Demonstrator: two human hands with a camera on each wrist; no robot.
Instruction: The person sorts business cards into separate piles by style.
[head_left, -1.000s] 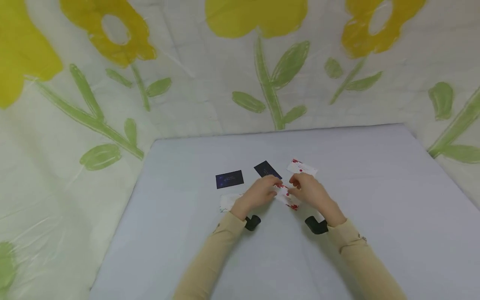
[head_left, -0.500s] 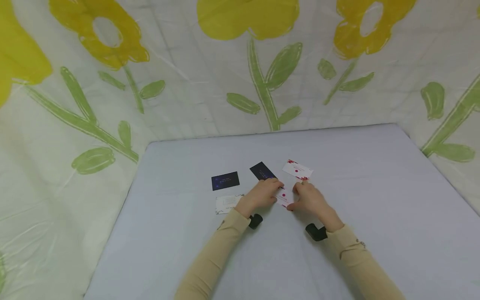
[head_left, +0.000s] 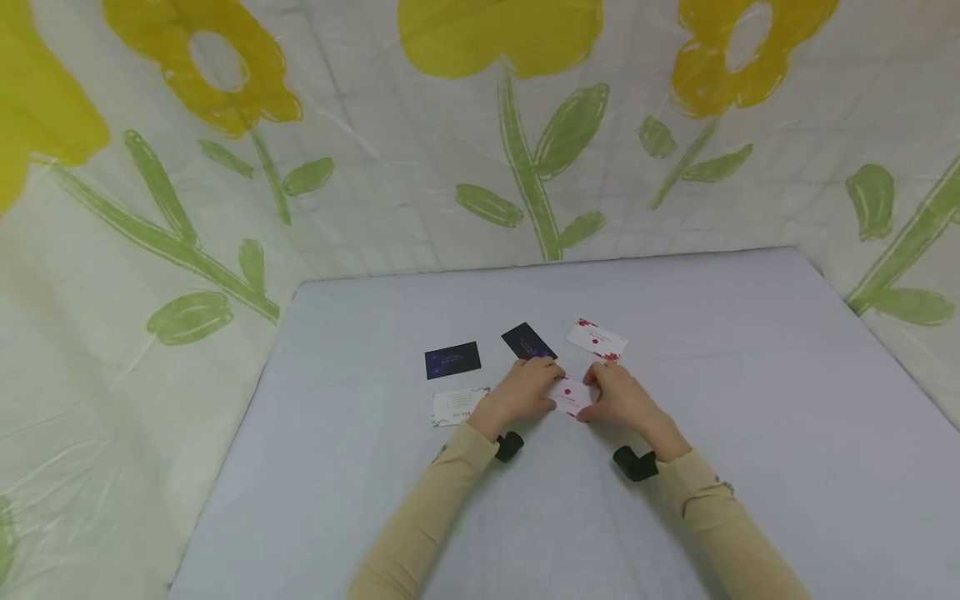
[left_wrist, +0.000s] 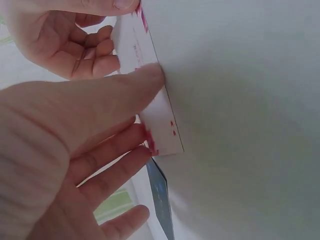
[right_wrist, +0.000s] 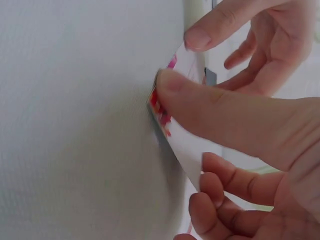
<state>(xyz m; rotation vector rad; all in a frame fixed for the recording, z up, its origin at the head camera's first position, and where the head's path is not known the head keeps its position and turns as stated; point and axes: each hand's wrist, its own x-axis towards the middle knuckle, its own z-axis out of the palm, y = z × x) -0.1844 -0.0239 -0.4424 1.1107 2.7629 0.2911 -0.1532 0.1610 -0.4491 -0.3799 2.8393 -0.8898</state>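
A white business card (head_left: 570, 393) with red floral corners lies between my two hands. My left hand (head_left: 521, 390) holds its left end; in the left wrist view the thumb lies across the near edge of the card (left_wrist: 162, 122) and the fingers are at the far edge. At the other end, my right hand (head_left: 621, 398) pinches the card, its thumb over a red corner in the right wrist view, where the card (right_wrist: 185, 145) slants against the tabletop. Just beyond the left fingers is a dark blue card (head_left: 527, 340), its near end close to the fingertips.
Another red-cornered white card (head_left: 597, 340) lies beyond my right hand. Farther left are a second dark blue card (head_left: 453, 360) and a white card with green trim (head_left: 456, 407), partly overlapped by my left wrist. The pale table (head_left: 360, 333) meets a flower-printed curtain (head_left: 420, 217).
My right hand has come down from hovering over the card to take its right end between thumb and fingers. The left hand stays at the left end. The head view has shifted slightly.
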